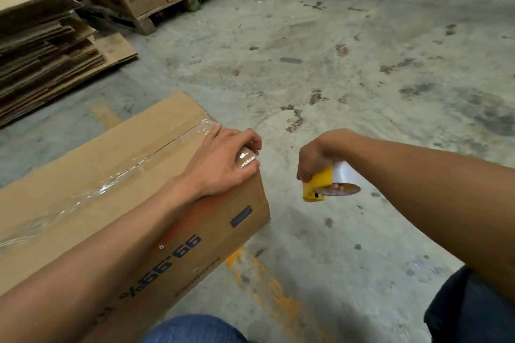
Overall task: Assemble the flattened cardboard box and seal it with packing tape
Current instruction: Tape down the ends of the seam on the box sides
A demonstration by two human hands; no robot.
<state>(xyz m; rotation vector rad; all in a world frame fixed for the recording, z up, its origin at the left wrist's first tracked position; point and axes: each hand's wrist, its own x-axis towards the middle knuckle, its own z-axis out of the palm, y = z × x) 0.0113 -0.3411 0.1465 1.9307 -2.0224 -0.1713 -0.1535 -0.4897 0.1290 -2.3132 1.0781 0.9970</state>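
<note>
An assembled brown cardboard box (83,175) with blue print on its side lies on the concrete floor at the lower left. Clear packing tape (117,175) runs along its top seam to the right-hand end. My left hand (223,164) lies flat on the box's right top corner, fingers curled over the edge and pressing the tape end down. To the right of the box, apart from it, my right hand (315,157) grips a yellow tape dispenser (320,186) with a roll of clear tape (344,178), held above the floor.
A stack of flattened cardboard (41,50) rises at the left. Wooden pallets (172,8) loaded with printed boxes stand at the back. Stained concrete floor (362,64) stretches to the right. My knees show at the bottom edge.
</note>
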